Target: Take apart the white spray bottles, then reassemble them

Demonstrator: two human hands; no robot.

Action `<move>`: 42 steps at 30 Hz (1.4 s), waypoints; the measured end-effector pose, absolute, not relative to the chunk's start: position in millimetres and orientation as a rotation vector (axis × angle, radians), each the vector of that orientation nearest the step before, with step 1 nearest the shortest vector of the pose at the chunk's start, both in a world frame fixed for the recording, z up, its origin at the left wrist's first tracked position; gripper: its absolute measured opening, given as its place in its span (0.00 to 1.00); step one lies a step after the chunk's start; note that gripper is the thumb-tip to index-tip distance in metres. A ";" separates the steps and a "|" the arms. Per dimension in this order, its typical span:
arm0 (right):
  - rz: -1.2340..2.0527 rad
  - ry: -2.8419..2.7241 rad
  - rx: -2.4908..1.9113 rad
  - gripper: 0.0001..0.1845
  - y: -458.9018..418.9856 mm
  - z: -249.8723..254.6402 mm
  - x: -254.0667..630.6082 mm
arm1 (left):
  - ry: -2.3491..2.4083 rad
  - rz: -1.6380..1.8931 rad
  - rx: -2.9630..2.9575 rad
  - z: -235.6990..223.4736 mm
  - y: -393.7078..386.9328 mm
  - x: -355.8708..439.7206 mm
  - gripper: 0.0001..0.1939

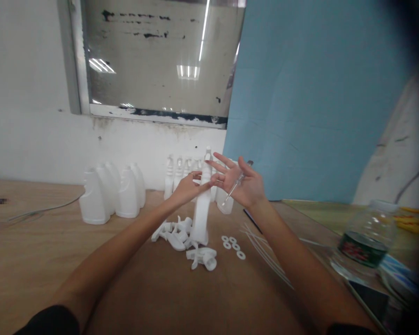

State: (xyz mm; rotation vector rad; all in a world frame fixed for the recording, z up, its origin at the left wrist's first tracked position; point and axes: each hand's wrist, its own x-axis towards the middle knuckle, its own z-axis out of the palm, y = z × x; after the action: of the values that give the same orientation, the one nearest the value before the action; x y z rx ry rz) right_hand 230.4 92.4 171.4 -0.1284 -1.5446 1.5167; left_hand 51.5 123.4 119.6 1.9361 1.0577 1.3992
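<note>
A white plastic spray bottle (pixel 201 209) stands nearly upright in front of me, leaning slightly, with its sprayer head on top. My left hand (pixel 188 186) is closed around its upper part from the left. On the bottle's right side, my right hand (pixel 242 181) has its fingers spread, some touching the neck. A small screwdriver (pixel 234 190) with a thin metal shaft is held across that palm under the thumb. Around the bottle's base lie loose white trigger sprayer heads (pixel 176 232), one more sprayer head (pixel 202 257) nearer me. Several white ring washers (pixel 235 246) lie to the right.
White bottles without tops (pixel 96 200) stand at the left back. A row of bottles with sprayers (pixel 169 179) stands by the wall. Thin white tubes (pixel 265 256) lie under my right forearm. At the right are a large clear bottle (pixel 365 242) and a dark phone-like slab (pixel 368 298).
</note>
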 end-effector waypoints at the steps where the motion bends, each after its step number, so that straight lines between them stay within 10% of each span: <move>1: 1.506 -1.566 -0.122 0.27 88.3 172.7 229.5 | 1.043 1.410 1.939 122.0 120.2 49.3 0.38; 11: 1.008 -1.554 -0.529 0.18 103.4 164.4 237.4 | 0.834 1.315 2.022 142.6 108.0 27.4 0.29; 26: 0.819 -1.319 -0.637 0.21 86.1 155.1 206.3 | 1.057 1.437 2.411 138.2 58.7 48.8 0.37; 34: 0.826 -1.464 -0.593 0.18 92.6 151.6 211.3 | 1.009 1.287 2.519 148.7 61.8 36.4 0.19; 42: 0.847 -1.573 -0.503 0.20 97.0 152.8 214.1 | 1.006 1.243 2.482 155.3 64.7 23.7 0.22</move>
State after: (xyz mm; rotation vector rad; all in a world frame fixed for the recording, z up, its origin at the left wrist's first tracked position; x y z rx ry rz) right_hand 214.1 97.0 152.8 -0.5034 -1.5732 0.8472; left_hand 23.7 64.7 155.3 2.4819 1.0057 1.2429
